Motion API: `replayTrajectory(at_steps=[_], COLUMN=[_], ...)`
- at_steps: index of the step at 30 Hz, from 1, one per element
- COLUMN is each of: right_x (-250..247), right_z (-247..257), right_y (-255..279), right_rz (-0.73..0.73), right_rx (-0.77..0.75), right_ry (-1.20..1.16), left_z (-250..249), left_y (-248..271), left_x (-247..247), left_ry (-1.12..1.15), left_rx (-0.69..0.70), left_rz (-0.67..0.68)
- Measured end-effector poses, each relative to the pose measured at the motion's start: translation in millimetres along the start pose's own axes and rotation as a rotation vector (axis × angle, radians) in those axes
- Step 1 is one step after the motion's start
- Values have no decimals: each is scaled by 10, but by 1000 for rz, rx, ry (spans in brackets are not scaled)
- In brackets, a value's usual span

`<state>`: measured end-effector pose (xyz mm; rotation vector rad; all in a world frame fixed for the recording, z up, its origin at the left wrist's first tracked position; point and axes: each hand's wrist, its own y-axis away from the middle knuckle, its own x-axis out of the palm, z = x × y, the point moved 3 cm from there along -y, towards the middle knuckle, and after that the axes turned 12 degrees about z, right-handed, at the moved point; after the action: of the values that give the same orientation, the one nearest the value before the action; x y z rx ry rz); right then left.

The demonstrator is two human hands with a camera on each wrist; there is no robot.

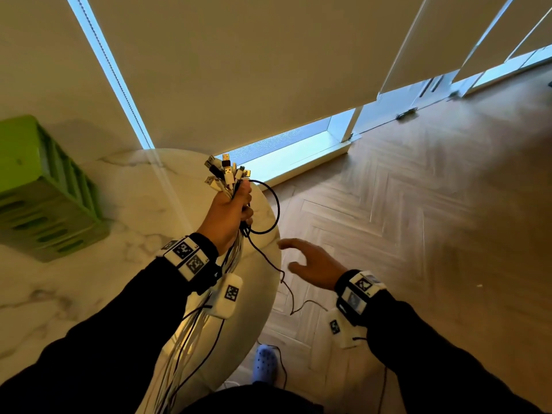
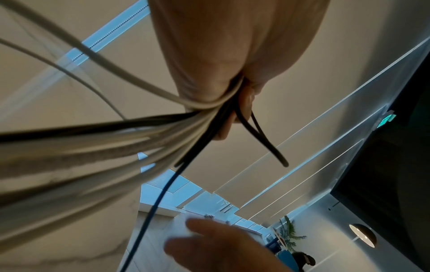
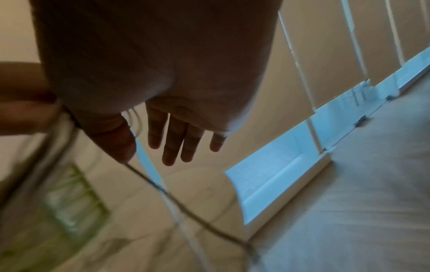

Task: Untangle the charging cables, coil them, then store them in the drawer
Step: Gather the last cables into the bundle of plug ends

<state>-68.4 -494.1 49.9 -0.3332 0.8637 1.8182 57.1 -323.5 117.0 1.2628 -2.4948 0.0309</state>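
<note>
My left hand (image 1: pixel 231 210) is raised over the round marble table (image 1: pixel 125 204) and grips a bundle of charging cables (image 1: pixel 227 174), white and black, just below their plugs. The plugs fan out above my fist. The long strands (image 2: pixel 97 139) hang down past my wrist, and one black cable (image 1: pixel 270 204) loops out to the right and trails toward the floor. My right hand (image 1: pixel 310 264) hovers open to the right of the table's edge, fingers (image 3: pixel 172 139) straight and spread, holding nothing. The thin black cable (image 3: pixel 186 208) passes just below it.
A green plastic drawer unit (image 1: pixel 44 192) stands on the table at the left. Behind the table are beige blinds (image 1: pixel 268 70) and a low window (image 1: pixel 298 144). Herringbone wood floor (image 1: pixel 418 219) spreads to the right. A blue clog (image 1: pixel 264 364) shows below the table edge.
</note>
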Motion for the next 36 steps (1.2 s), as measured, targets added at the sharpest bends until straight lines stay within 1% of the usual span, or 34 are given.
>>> replayTrajectory(at_steps=[1,3,5,8,11,13,15,18,20,22,24,25,26,27,30,31,32,33,34,35,36], right_x=[65,188,262,226,84,-22,-105,-121,-90,-103,-175,-215,-256,-267,-94,-21,23,43,50,65,88], right_z=[162,415,572,697,637,540,462,392,390,395,359,278,174,39,-290,-338,-308,-213,-24,196,459], right_y=[-53,-152,-221,-234,-200,-176,-151,-155,-161,-143,-112,-110,-112,-128,-75,-50,-42,-64,-72,-81,-77], right_rz=[19,47,14,-107,-292,-436,-532,-545,-549,-639,-769,-788,-739,-613,24,133,136,55,-41,-100,-110], right_rx=[-48,-76,-80,-139,-161,-124,-78,-9,33,33,52,107,194,313,649,690,640,506,312,124,-18], right_ry=[-27,-96,-141,-149,-185,-266,-330,-329,-322,-432,-578,-600,-584,-507,-80,32,94,113,86,16,-69], left_z=[4,6,-13,-52,-101,-131,-165,-195,-191,-166,-146,-150,-166,-189,-246,-247,-243,-226,-199,-173,-156], left_y=[-5,-7,-15,-46,-52,-35,-17,11,15,9,7,12,22,34,82,95,109,114,115,123,125], left_x=[-9,-32,-64,-171,-288,-328,-314,-254,-246,-284,-353,-383,-411,-434,-469,-469,-463,-455,-442,-427,-413], left_ry=[19,70,90,36,55,112,99,-12,-135,-263,-229,-171,-117,-77,-50,-62,-77,-94,-116,-144,-175], left_rx=[-4,-17,-17,-6,-11,-23,-17,-17,-18,-2,19,35,48,52,57,59,60,58,53,50,51], left_rz=[-4,-4,-1,-36,-63,-48,-13,11,-18,-77,-103,-99,-94,-93,-101,-106,-106,-102,-94,-87,-83])
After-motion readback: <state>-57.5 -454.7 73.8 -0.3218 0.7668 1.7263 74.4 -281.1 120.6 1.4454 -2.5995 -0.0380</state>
